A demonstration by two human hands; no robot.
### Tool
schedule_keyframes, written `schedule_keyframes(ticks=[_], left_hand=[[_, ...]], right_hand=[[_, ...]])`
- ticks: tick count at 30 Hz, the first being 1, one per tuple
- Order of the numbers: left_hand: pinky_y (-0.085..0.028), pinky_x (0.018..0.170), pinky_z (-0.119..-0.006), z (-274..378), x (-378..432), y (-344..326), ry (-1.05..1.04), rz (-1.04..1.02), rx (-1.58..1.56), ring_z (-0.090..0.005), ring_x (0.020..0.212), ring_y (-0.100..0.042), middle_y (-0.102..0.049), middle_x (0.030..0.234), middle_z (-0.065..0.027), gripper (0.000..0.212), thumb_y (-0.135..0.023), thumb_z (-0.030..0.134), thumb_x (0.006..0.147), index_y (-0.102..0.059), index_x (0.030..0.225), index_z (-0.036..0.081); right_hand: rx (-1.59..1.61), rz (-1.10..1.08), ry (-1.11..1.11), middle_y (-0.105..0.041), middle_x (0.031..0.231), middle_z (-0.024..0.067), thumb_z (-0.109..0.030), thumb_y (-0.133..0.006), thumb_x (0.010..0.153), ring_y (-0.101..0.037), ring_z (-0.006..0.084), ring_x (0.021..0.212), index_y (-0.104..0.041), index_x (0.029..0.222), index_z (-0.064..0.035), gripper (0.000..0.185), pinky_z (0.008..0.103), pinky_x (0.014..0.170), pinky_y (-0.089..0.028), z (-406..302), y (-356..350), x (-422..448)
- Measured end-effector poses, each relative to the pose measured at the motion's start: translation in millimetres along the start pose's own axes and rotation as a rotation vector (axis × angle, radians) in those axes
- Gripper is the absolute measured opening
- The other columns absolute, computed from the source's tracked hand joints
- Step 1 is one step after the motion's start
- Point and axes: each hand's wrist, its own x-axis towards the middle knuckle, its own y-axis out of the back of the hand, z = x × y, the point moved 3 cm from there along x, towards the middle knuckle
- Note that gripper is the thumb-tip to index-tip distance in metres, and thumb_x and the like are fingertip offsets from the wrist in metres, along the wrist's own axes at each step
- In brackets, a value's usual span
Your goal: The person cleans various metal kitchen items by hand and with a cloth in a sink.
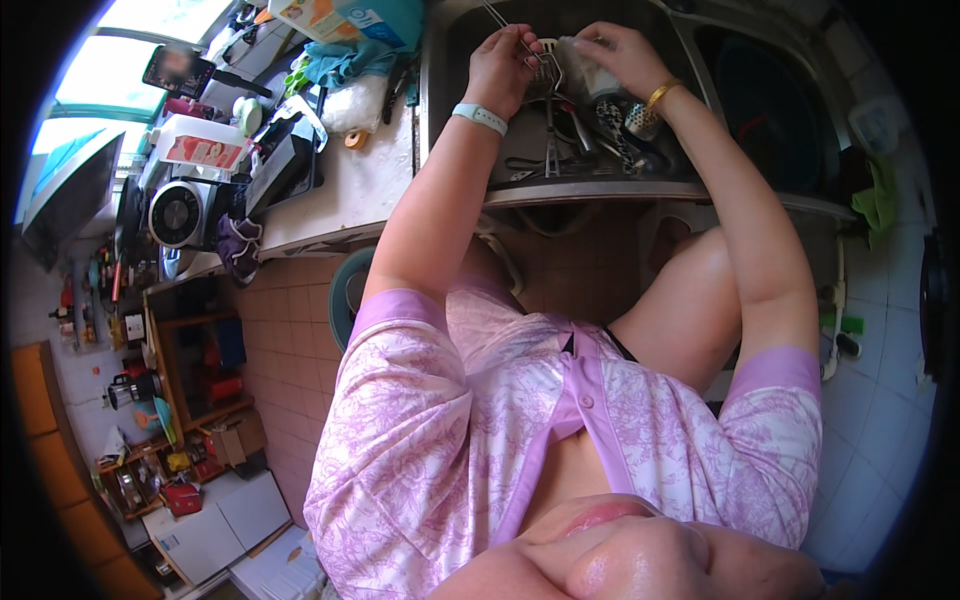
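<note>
My left hand is over the left basin of a metal sink. Its fingers are closed on a thin metal wire utensil, whose exact kind I cannot make out. Across from it, my right hand has its fingers on a whitish translucent cloth or scrubber. Below both hands lies a pile of kitchen utensils. Among them are a slotted metal turner, a utensil with a black-and-white patterned handle and a perforated metal piece. Long metal handles point towards me.
The right basin holds a dark tub. On the left counter stand a white jug, a phone on a holder, a turquoise cloth and a plastic bag. A green cloth hangs at right; a round basin is on the floor.
</note>
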Motion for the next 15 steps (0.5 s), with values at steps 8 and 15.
schedule_keyframes(ticks=[8, 15], left_hand=[[-0.042, 0.055, -0.022, -5.6, 7.3, -1.4, -0.048, -0.085, 0.002, -0.012, 0.066, -0.053, -0.054, 0.075, -0.0028, 0.014, -0.045, 0.015, 0.089, -0.053, 0.092, 0.004], [-0.042, 0.054, -0.023, -3.6, 2.3, -8.8, -0.135, 0.013, 0.253, -0.0105, 0.067, -0.055, -0.058, 0.075, -0.0023, 0.015, -0.051, 0.019, 0.086, -0.055, 0.089, 0.005]], right_hand=[[0.594, -0.162, -0.371, -0.059, 0.085, -0.0021, -0.02, -0.059, 0.082, -0.054, 0.0059, 0.078, -0.06, 0.099, -0.0047, 0.023, 0.021, 0.07, -0.044, -2.3, -34.7, -9.6], [0.738, -0.204, -0.384, -0.06, 0.09, 0.0007, -0.024, -0.058, 0.082, -0.056, 0.0098, 0.08, -0.061, 0.101, -0.0083, 0.025, 0.0235, 0.061, -0.047, -3.8, -25.0, -12.2]])
